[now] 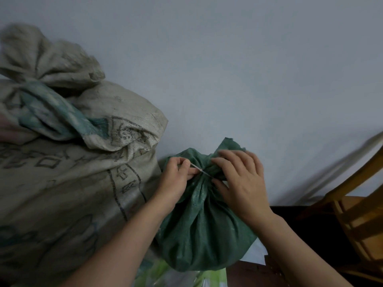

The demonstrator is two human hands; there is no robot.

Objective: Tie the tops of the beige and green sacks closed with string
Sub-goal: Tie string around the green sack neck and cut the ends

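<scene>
A green woven sack (199, 230) stands low in the middle, its top bunched into a neck. A thin pale string (198, 168) runs taut from that neck to the left. My left hand (176, 179) pinches the string's end between thumb and fingers. My right hand (240, 183) lies over the gathered neck, fingers curled around the cloth just right of the string. To the left a large beige sack (68, 183) with dark printed characters leans beside the green one; its top (41, 56) is bunched and its tie is not visible.
A plain pale wall (228, 69) rises right behind both sacks. A wooden chair (356, 214) stands at the right edge. Light green plastic packaging (213, 278) and a white sheet (257, 253) lie under the green sack.
</scene>
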